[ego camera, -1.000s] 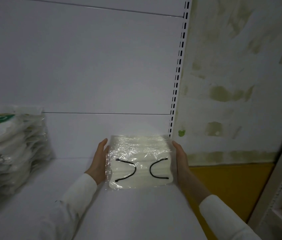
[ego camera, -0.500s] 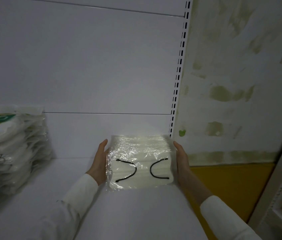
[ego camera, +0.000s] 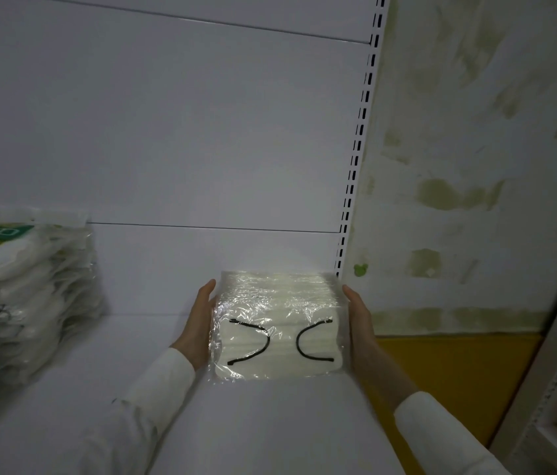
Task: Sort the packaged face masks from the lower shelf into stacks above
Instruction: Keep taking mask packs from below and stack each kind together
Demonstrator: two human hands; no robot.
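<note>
Pressing the mask stack (ego camera: 279, 332) from both sides, left hand (ego camera: 198, 329) and right hand (ego camera: 359, 320) have straight fingers. It rests on the shelf (ego camera: 270, 426).

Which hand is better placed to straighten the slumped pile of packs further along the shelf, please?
Probably the left hand: it rests on the side of the wrapped stack facing that pile, while the right hand would have to cross the stack.

Clear-wrapped pack (ego camera: 279, 325) of white masks, black ear loops up, sits flat on shelf (ego camera: 270, 423) at right end, close to back panel. Far left, well apart: a leaning stack (ego camera: 20, 303) of bagged masks, green print on top pkg.
</note>
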